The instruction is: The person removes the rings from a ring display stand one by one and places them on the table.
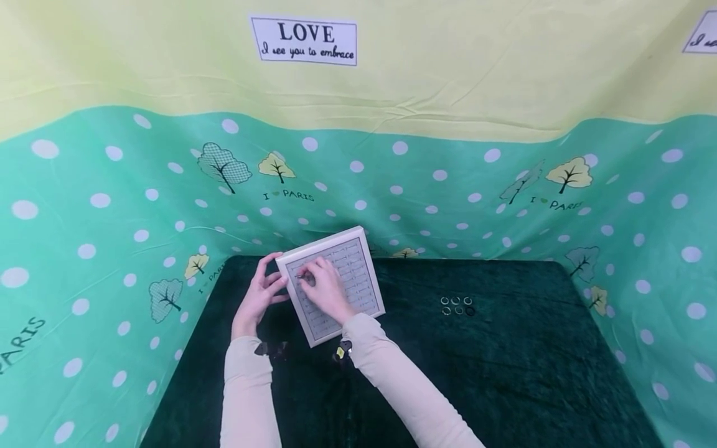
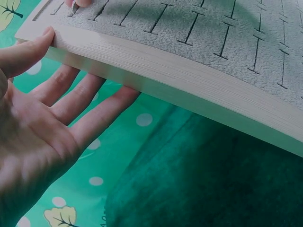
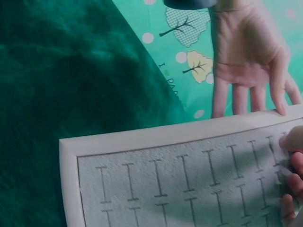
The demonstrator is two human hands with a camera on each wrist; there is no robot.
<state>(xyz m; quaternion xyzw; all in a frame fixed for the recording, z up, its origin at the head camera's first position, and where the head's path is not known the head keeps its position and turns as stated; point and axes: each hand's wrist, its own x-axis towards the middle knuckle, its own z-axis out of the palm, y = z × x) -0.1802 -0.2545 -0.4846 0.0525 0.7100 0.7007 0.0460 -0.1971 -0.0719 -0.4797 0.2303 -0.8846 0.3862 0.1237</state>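
Head view: a white-framed square tray with a grey slotted foam insert (image 1: 347, 274) sits tilted at the far left of the table covered in dark green velvet cloth (image 1: 504, 373).
Left hand (image 1: 259, 298): fingers straight, spread under the tray's left edge, thumb on the rim; the left wrist view shows the tray (image 2: 189, 61) lifted off the cloth on that side.
Right hand (image 1: 325, 289): lying on the foam, fingertips (image 3: 291, 142) pinched at a slot; whether they hold anything I cannot tell.
Small rings (image 1: 456, 305): a cluster on the cloth, well apart to the right.
Backdrop: green polka-dot fabric with trees (image 1: 448, 180).
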